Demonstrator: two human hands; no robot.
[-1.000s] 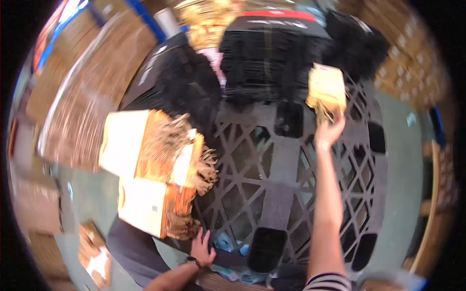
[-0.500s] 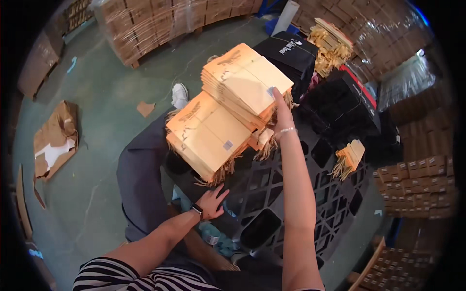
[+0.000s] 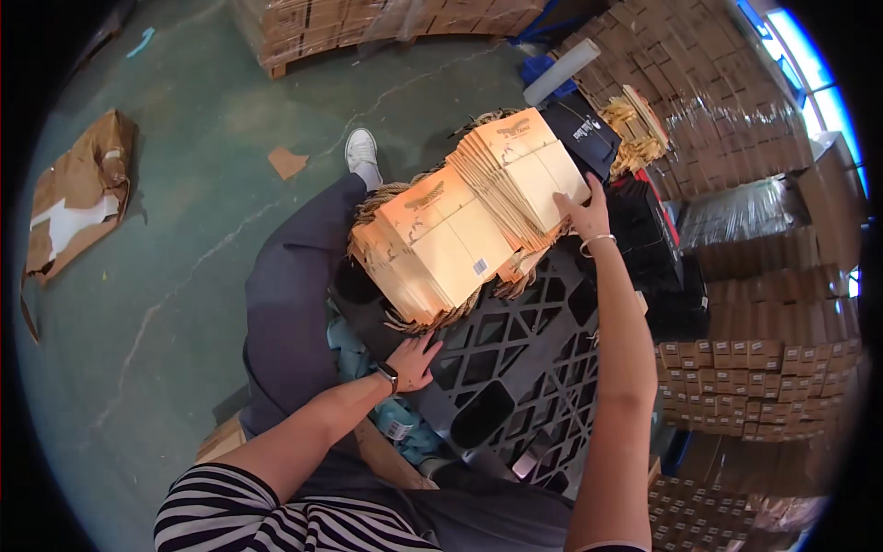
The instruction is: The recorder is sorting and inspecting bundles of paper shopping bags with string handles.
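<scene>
Two adjoining stacks of flat, cream-and-orange paper bags with twisted rope handles lie on a black plastic pallet. The near stack leans in a fan toward its left. Beyond it and to the right, the far stack is fanned too. My right hand is at the far stack's right edge, thumb on the top bag and fingers spread along the corner. Open, with fingers stretched out, my left hand rests on the pallet's near edge, just below the near stack.
A black box and yellowish bundles stand beyond the bags. Wrapped carton stacks sit at the back, with more cartons at right. Torn cardboard lies left. My shoe is beside the bags.
The far stack has shifted away and right, and its bags are more fanned out. My right hand has moved with it, its fingers now spread. My left hand stays by the pallet edge.
</scene>
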